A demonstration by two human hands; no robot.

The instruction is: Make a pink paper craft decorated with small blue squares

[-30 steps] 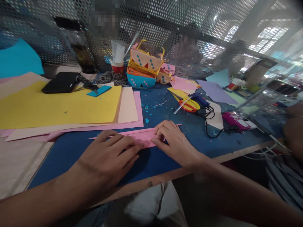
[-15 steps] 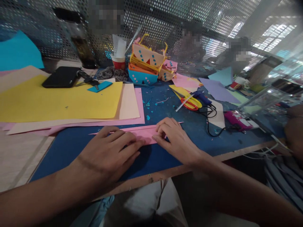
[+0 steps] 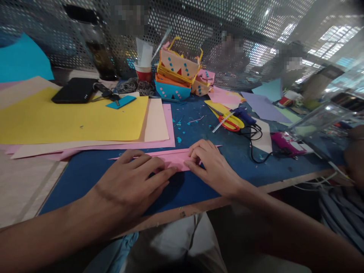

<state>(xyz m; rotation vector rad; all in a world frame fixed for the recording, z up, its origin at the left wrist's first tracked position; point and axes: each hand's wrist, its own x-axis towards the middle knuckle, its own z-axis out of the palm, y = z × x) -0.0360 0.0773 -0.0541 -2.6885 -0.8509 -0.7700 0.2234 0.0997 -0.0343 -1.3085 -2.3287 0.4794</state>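
At the far left, a blue sheet (image 3: pixel 24 58) stands out behind a stack of paper whose top is a yellow sheet (image 3: pixel 113 123). A black flat device (image 3: pixel 75 91) lies on the stack, with a bottle (image 3: pixel 98 53) of dark liquid behind it. Just right of the device are keys (image 3: pixel 107 93), partly over a small blue piece (image 3: pixel 123 102).

The left hand (image 3: pixel 127 182) is palm down and half open, fingers bent, their tips on the left part of the folded pink paper (image 3: pixel 179 161); whether it pinches the paper cannot be determined. Behind the stack's right end stands a red-and-white cup (image 3: pixel 143 73). The folded pink paper lies near the front edge of the blue tabletop (image 3: pixel 186 186), long and narrow, with pointed ends. Decorated paper boxes (image 3: pixel 178 69) are piled further back.

The right hand (image 3: pixel 212 165) is curled, thumb and fingers closed on the pink paper's right part. Beyond it lie red-handled scissors (image 3: pixel 232 125), a blue glue gun (image 3: pixel 246 115), a purple sheet (image 3: pixel 263 106) and a magenta box (image 3: pixel 284 143). A striped garment (image 3: pixel 341 216) shows at the far right.
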